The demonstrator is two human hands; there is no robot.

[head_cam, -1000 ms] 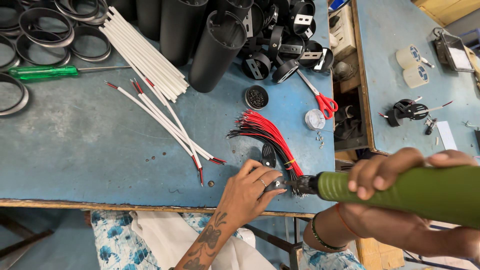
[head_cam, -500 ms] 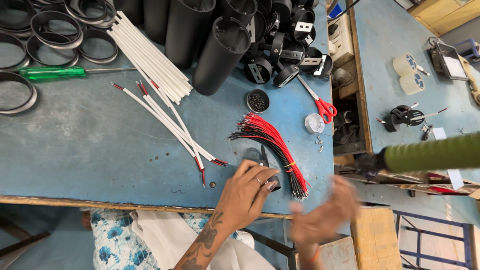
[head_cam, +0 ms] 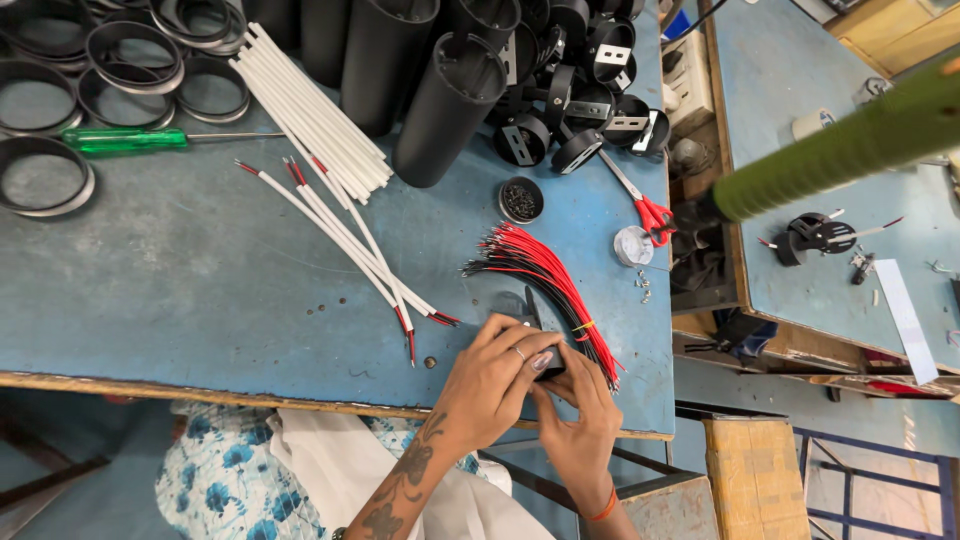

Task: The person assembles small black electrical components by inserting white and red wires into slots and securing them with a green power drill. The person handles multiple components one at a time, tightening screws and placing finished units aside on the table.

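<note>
fingers [head_cam: 520, 355] of the left hand [head_cam: 495, 385] and right hand [head_cam: 580, 415] closed together on a small black part [head_cam: 553, 366] at the bench [head_cam: 180, 290] edge, red wires [head_cam: 545, 275] just beyond; fitting step seemingly underway, needing steady grip.

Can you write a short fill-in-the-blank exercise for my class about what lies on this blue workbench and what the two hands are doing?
1. Both hands, the left hand and the right hand, hold a small ____ part at the bench's near edge.
2. The screwdriver has a ____ handle.
3. The scissors have ____ handles.
4. Beside the hands lies a bundle of red and ____ wires.

Missing words: black; green; red; black
</note>
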